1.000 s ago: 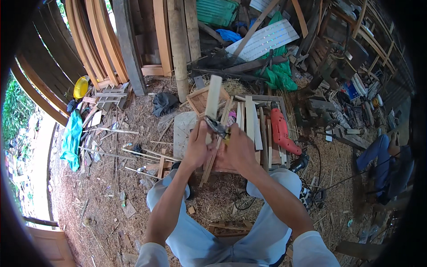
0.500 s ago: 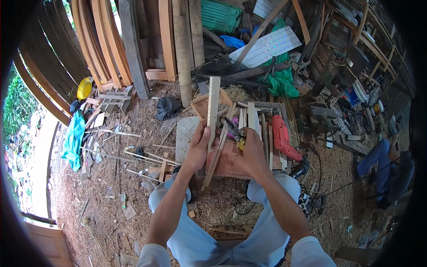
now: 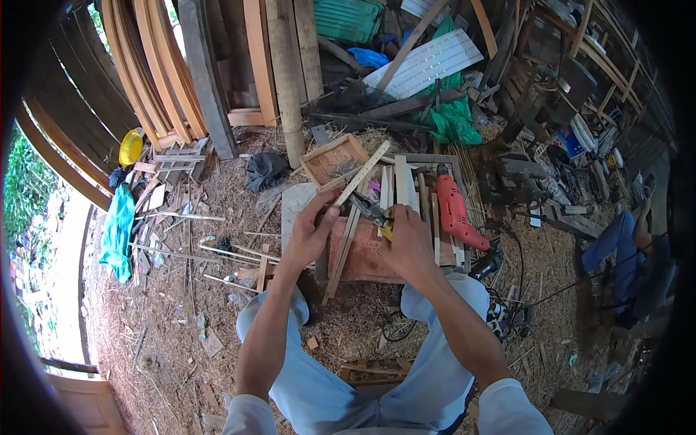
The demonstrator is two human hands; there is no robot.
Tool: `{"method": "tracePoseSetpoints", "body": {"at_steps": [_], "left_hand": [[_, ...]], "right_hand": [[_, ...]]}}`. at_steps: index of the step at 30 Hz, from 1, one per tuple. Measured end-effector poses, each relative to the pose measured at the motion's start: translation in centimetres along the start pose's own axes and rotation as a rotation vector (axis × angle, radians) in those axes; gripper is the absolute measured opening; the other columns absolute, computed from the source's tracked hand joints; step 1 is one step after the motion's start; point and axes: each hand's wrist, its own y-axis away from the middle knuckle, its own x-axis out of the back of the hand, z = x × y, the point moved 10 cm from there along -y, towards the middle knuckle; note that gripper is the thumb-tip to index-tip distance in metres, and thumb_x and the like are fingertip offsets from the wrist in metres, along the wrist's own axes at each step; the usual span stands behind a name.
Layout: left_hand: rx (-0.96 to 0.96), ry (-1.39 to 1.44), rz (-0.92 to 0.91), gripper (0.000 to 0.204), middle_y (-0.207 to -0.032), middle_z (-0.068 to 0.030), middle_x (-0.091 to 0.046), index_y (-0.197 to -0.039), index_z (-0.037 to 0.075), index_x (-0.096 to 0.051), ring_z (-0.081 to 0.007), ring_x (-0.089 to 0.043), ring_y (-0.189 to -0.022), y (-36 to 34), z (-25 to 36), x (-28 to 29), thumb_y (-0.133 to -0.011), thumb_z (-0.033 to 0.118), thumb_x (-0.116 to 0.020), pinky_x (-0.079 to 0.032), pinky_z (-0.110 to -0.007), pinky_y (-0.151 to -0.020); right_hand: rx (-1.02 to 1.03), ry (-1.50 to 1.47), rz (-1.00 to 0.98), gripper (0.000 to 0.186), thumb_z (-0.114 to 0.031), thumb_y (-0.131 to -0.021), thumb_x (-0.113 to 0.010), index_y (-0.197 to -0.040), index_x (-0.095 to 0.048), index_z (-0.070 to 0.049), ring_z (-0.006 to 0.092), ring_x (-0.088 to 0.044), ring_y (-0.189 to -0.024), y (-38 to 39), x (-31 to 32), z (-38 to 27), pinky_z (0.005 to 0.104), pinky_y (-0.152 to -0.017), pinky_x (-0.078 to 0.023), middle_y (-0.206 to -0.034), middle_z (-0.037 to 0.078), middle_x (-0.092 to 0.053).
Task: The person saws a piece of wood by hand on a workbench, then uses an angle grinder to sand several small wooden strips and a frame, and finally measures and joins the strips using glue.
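Note:
A pale flat strip of wood [image 3: 367, 168], dotted along its face, slants up and to the right out of my left hand [image 3: 307, 236], whose thumb and fingers are closed on its near end. My right hand [image 3: 408, 241] is wrapped round yellow-handled pliers [image 3: 370, 209]. Their dark jaws point to the upper left, close to the strip's lower part; whether they touch it I cannot tell. Below both hands is a low work table with a reddish board [image 3: 371, 259] on top. A narrow wooden strip [image 3: 341, 264] lies across the board, beneath the pliers.
A small wooden tray [image 3: 310, 174] holding a heap of small grey pieces, perhaps nails, stands beyond my left hand. On the table's right are more wooden strips [image 3: 406, 185] and a red power drill [image 3: 455, 214]. Shavings and sticks cover the floor. Another person's legs [image 3: 612, 243] show at the right.
The strip in my left hand has turned from nearly upright to leaning right. The pliers' jaws have come down a little, and more of the tray shows behind. Both grips stay closed.

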Motion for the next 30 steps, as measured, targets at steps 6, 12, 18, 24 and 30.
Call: {"method": "tracePoseSetpoints", "body": {"at_steps": [6,12,18,24,30], "left_hand": [[-0.062,-0.112,0.070,0.032,-0.093,-0.0140,-0.065,-0.119,-0.001,-0.053,-0.0218,-0.063,-0.083,0.0,0.4,0.1,-0.097,0.022,-0.053,-0.048,-0.034,-0.075],[-0.073,-0.690,0.328,0.017,-0.082,-0.0226,-0.062,-0.094,0.002,-0.053,-0.0407,-0.062,-0.073,0.8,2.1,0.1,-0.093,0.019,-0.054,-0.049,-0.046,-0.059],[-0.158,-0.773,0.387,0.018,-0.073,-0.0171,-0.064,-0.090,0.006,-0.051,-0.0408,-0.061,-0.058,0.8,3.0,0.7,-0.094,0.023,-0.052,-0.047,-0.050,-0.047],[-0.135,-0.734,0.332,0.022,-0.068,-0.0177,-0.061,-0.090,0.005,-0.052,-0.0355,-0.061,-0.053,-0.4,-1.5,1.6,-0.096,0.026,-0.050,-0.048,-0.045,-0.046],[0.409,0.015,0.341,0.040,-0.072,-0.0038,-0.050,-0.110,0.005,-0.054,-0.0130,-0.046,-0.049,0.1,-7.6,7.5,-0.102,0.038,-0.034,-0.041,-0.028,-0.045]], "right_hand": [[-0.124,0.015,-0.070,0.031,-0.013,-0.075,-0.069,-0.092,-0.051,0.005,0.0431,-0.062,-0.079,-0.9,-1.3,1.3,0.0501,-0.071,-0.049,-0.082,0.023,-0.062],[-0.147,0.043,-0.136,0.022,-0.013,-0.081,-0.059,-0.093,-0.054,0.005,0.0394,-0.065,-0.075,-0.9,-1.8,0.3,0.0466,-0.070,-0.052,-0.079,0.023,-0.065],[-0.141,-0.111,-0.111,0.035,-0.028,-0.081,-0.063,-0.097,-0.060,0.003,0.0387,-0.066,-0.076,-0.2,-3.0,0.2,0.0502,-0.072,-0.050,-0.073,0.022,-0.064],[-0.369,-0.776,-0.503,0.029,-0.028,-0.082,-0.069,-0.083,-0.055,-0.002,0.0269,-0.061,-0.062,1.7,-7.6,1.1,0.0394,-0.058,-0.049,-0.073,0.011,-0.062],[-0.367,-0.795,-0.692,0.025,-0.025,-0.088,-0.065,-0.092,-0.053,-0.004,0.0104,-0.049,-0.058,3.4,-7.8,2.0,0.0306,-0.052,-0.043,-0.072,0.002,-0.055]]}}
